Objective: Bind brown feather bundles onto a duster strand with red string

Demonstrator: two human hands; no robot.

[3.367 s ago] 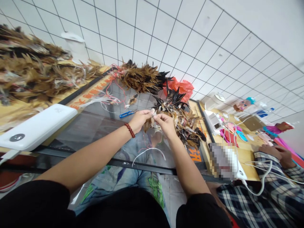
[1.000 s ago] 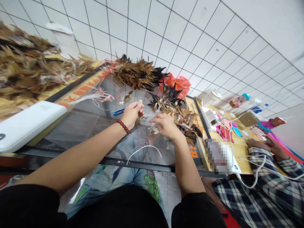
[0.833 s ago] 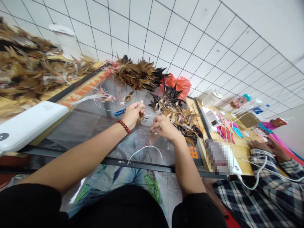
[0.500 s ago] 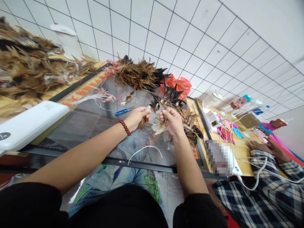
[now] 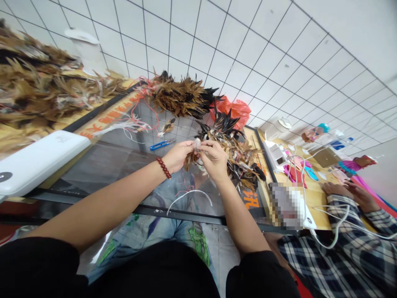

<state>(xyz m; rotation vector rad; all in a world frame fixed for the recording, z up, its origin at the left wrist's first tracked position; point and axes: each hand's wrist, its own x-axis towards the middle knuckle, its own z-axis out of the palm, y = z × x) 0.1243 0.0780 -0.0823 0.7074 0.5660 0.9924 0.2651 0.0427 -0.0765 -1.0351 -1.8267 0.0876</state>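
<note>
My left hand [image 5: 179, 155], with a beaded bracelet [image 5: 163, 167] at the wrist, is closed on a small bunch of brown feathers [image 5: 188, 160] whose pale base points up. The fingertips of my right hand [image 5: 214, 159] pinch at that whitish base, meeting my left fingers over the glass tabletop [image 5: 124, 169]. Just right of my hands spreads a loose heap of brown and black feathers [image 5: 243, 159]. Blue thread snips [image 5: 161, 145] lie left of my left hand, near a single small feather tuft [image 5: 167, 127]. What exactly sits between my right fingertips is partly hidden.
A large feather bundle [image 5: 182, 97] and a red plastic bag [image 5: 235, 111] stand at the back. White strands [image 5: 127, 124] lie left, by a white power bank [image 5: 46, 161]. A curved white strip [image 5: 189, 194] lies in front. At right sits a co-worker in a plaid sleeve [image 5: 341, 256].
My right hand has moved left from the feather heap to my left hand, and its fingers now touch the bunch's pale base. The left hand has stayed nearly still.
</note>
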